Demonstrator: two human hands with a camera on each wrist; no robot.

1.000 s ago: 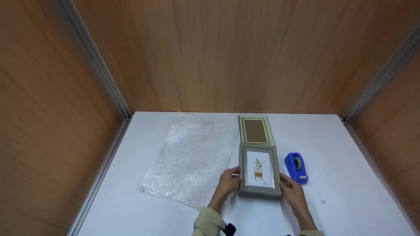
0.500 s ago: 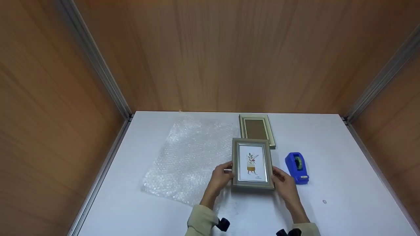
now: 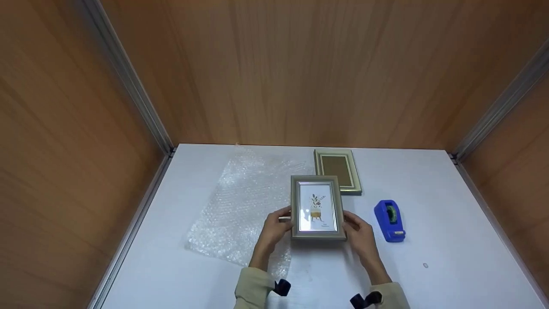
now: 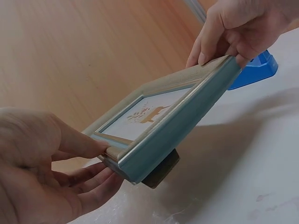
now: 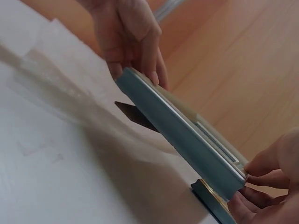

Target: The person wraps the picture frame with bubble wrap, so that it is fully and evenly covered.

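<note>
A grey-gold picture frame (image 3: 317, 235) with a drawing of a potted plant is held face up above the table. My left hand (image 3: 274, 227) pinches its left edge, thumb on the front and fingers underneath. At the opposite edge my right hand (image 3: 359, 234) grips it the same way. Both wrist views show the picture frame (image 4: 159, 144) tilted and off the table, its brown stand (image 5: 135, 115) jutting from the back. Behind it a second, pale gold picture frame (image 3: 357, 183) with a brown inner panel lies flat, partly covered by the held one in the head view.
A sheet of bubble wrap (image 3: 240, 210) is spread over the left middle of the white table (image 3: 450, 223). To the right stands a blue tape dispenser (image 3: 390, 221). A small clear scrap (image 3: 425, 265) lies nearer the front. Wooden panels (image 3: 274, 73) enclose the back and sides.
Both hands have carried the picture frame leftward and slightly back, up off the table and partly over the bubble wrap. More of the second frame now shows.
</note>
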